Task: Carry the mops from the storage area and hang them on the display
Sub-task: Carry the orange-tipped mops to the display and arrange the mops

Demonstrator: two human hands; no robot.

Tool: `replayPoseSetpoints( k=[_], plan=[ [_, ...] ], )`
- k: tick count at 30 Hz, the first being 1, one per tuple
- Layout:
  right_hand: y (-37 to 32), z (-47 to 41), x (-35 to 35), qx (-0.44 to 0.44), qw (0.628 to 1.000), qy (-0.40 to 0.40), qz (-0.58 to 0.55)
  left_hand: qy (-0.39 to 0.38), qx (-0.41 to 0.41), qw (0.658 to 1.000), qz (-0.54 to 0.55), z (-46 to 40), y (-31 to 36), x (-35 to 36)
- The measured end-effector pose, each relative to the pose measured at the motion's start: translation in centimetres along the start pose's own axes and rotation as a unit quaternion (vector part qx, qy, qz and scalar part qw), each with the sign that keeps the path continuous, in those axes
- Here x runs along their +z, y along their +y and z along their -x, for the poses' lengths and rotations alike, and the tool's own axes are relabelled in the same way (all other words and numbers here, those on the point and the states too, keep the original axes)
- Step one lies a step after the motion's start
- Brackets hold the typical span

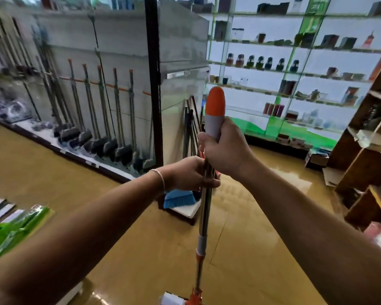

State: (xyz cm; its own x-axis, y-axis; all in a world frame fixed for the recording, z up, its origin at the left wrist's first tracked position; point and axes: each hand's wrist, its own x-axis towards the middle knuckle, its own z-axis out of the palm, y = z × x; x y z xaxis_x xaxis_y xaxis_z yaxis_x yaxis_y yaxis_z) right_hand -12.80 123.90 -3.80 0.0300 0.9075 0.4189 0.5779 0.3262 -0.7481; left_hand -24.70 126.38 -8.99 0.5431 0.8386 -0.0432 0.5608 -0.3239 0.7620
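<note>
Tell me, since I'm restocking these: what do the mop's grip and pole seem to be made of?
The grip held by the right hand looks like matte moulded plastic, orange tip over pale grey, with no glare. The pole, gripped by the left hand, looks like polished metal, probably steel: it shows bright mirror-like streaks. The orange collar lower down seems plastic too.

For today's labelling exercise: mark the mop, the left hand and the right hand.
mop (215, 102), head view, orange handle tip.
left hand (188, 172), head view, back of hand.
right hand (223, 148), head view, back of hand.
</note>
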Motion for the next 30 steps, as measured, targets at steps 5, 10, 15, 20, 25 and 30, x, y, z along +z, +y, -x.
replayPoseSetpoints(
  k=[5,10,15,20,25,30],
  plan=[
    [1.5,-6.8,1.6,-0.027,0.998,-0.042,-0.03,0.049,-0.011,0.999,0.018,-4.2,-1.3,-3.0],
    [1.8,-12.3,4.3,-0.062,0.993,-0.088,-0.058,0.086,-0.021,0.996,0.007,-7.3,-3.7,-7.0],
    [1.9,-17.5,8.6,-0.089,0.985,-0.129,-0.077,0.112,-0.031,0.993,-0.001,-9.7,-7.8,-11.1],
    [1.8,-22.7,14.7,-0.107,0.978,-0.155,-0.09,0.12,-0.024,0.992,-0.015,-12.2,-14.0,-16.6],
    [1.3,-28.0,19.7,-0.107,0.975,-0.163,-0.102,0.113,-0.006,0.993,0.035,-14.2,-18.5,-22.1],
    [-0.5,-34.0,25.0,-0.122,0.974,-0.164,-0.099,0.128,0.01,0.99,0.059,-16.5,-23.7,-28.5]
  ],
)
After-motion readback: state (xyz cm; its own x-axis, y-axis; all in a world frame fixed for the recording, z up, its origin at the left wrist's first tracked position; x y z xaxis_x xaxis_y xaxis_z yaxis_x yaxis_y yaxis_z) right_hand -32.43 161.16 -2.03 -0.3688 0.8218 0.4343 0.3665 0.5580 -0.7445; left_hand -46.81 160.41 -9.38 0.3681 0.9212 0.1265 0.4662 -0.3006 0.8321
